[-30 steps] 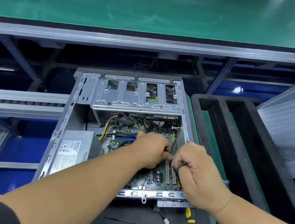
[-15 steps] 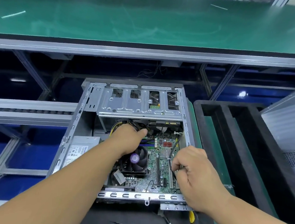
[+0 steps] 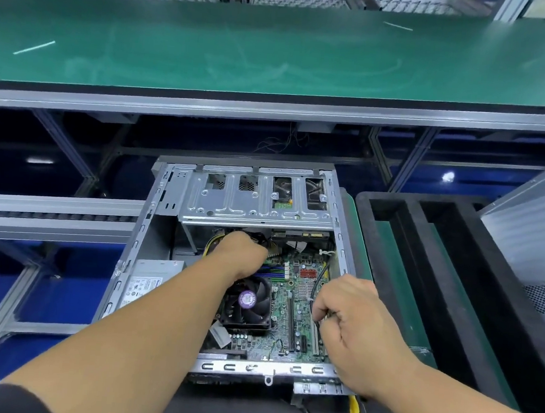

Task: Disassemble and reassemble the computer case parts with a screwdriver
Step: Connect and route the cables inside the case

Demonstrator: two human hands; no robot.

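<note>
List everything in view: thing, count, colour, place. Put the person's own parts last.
computer case: one, grey metal, open, centre.
drive cage: one, silver, far end of the case.
motherboard: one, green, on the case floor.
cooler fan: one, black with a purple hub, on the motherboard.
power supply: one, grey with a white label, left side of the case.
cable bundle: one, yellow and black, under the drive cage.
foam tray: one, black, right of the case.
conveyor belt: one, green, across the back.
yellow-handled tool: one, near the case's near edge, partly hidden.
left hand: grip on the cable bundle.
right hand: grip pinching a thin black cable.
</note>
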